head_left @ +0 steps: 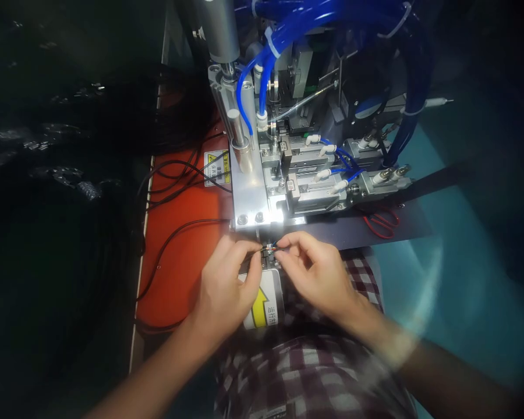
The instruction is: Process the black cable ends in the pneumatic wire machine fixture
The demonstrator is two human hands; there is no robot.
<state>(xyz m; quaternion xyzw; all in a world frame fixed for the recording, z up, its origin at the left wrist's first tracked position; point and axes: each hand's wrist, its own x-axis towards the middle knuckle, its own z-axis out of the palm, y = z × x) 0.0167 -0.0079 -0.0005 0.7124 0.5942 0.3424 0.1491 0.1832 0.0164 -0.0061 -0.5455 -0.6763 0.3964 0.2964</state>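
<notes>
Between my two hands sits a small pale connector piece (269,248) with thin coloured wires at its sides, just in front of the machine's metal block. My left hand (227,279) pinches thin wires on the left side of this piece with thumb and forefinger. From the right, my right hand (317,270) pinches the wires on the other side, fingertips close to the piece. The exact wire ends are too small to make out. Below the fingers is a white label plate (275,294) with a yellow arrow, partly covered by my left hand.
Behind the hands stands a machine with a metal block (251,195), pneumatic cylinders (317,195) and blue air hoses (327,17). Black cables (174,233) cross the orange surface (183,273) on the left. A red wire loop (382,224) lies at right on the dark plate (353,230).
</notes>
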